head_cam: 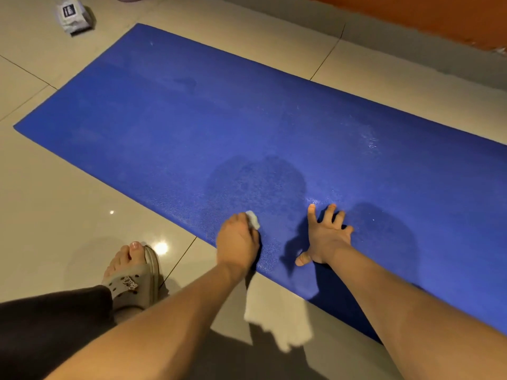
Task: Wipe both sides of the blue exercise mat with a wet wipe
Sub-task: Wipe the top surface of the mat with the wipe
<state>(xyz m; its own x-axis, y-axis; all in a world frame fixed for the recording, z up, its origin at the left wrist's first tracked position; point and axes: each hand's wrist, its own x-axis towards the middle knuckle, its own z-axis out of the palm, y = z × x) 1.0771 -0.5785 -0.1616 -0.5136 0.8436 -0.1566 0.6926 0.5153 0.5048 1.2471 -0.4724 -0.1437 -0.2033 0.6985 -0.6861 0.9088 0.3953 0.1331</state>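
The blue exercise mat lies flat on the tiled floor and runs from the upper left to the right edge of the view. My left hand grips a small white wet wipe and holds it down on the mat close to its near edge. A darker damp patch spreads on the mat just beyond the wipe. My right hand rests on the mat to the right of it, fingers spread and flat.
A grey wipe packet lies on the floor beyond the mat's far left corner. A white cloth or tissue lies on the tiles by the near edge, between my arms. My sandalled foot stands at the lower left. An orange wall runs along the top right.
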